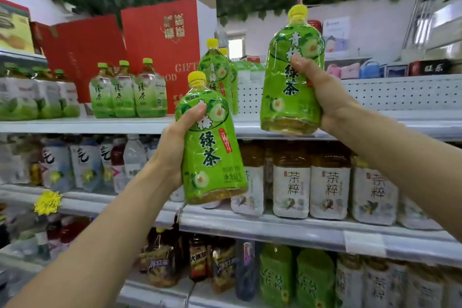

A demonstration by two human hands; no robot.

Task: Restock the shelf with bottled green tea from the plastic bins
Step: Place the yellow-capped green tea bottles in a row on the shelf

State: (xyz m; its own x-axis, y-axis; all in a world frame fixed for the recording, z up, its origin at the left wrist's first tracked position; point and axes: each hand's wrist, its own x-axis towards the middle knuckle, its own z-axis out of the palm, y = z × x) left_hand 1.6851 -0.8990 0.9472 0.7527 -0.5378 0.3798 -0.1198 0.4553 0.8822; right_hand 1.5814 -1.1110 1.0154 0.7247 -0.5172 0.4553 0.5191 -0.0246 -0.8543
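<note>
Shelves (287, 229) packed with drinks fill the background — left hand (172, 142) grips one green tea bottle (212, 155), right hand (322, 97) grips another bottle (290, 77) — raised higher.

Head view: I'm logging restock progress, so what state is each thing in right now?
left hand: grips a green tea bottle
left bottle: capped, held up, tilted slightly
right hand: grips a second bottle
right bottle: capped, held near top-shelf height, not set down
shelved green tea bottles: upright on the top shelf
top shelf: bare on the right
red gift boxes: standing upright
</note>
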